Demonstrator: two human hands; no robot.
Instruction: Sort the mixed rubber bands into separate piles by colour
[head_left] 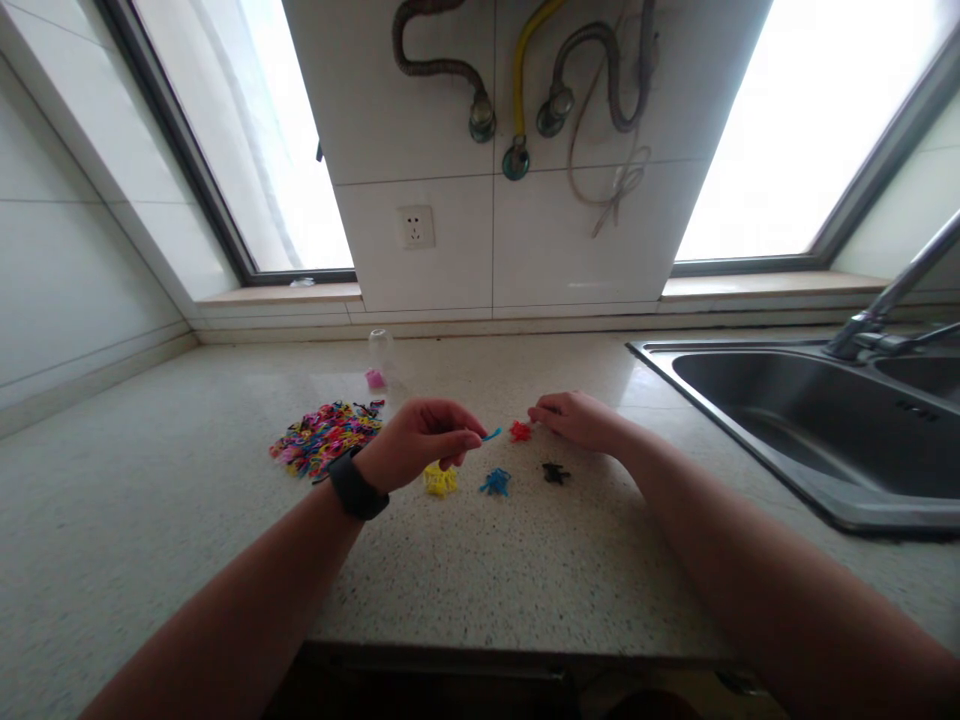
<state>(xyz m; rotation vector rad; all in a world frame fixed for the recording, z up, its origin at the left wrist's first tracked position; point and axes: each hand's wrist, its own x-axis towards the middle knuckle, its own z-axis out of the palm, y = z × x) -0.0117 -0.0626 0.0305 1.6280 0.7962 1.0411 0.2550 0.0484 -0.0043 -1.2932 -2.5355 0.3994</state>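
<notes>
My left hand (424, 440), with a dark watch (358, 485) on the wrist, pinches a small blue rubber band (491, 435) between thumb and fingertips, above the counter. Below it lie a yellow pile (439, 481) and a blue pile (496, 482) of little rubber bands. My right hand (576, 418) rests low over the counter, fingers loosely stretched beside the red pile (520, 431), with nothing visible in them. A black pile (556, 473) lies nearer to me. Left of my left hand spreads a large mixed-colour heap (322, 438) of bands, partly hidden by that hand.
A clear plastic container (380, 346) stands behind the mixed heap, by a pink piece (375, 379). On the right, a steel sink (750, 480) with a faucet (862, 330) is set into the speckled counter (495, 570). A tiled wall (427, 280) with a socket (415, 227) and hoses rises behind.
</notes>
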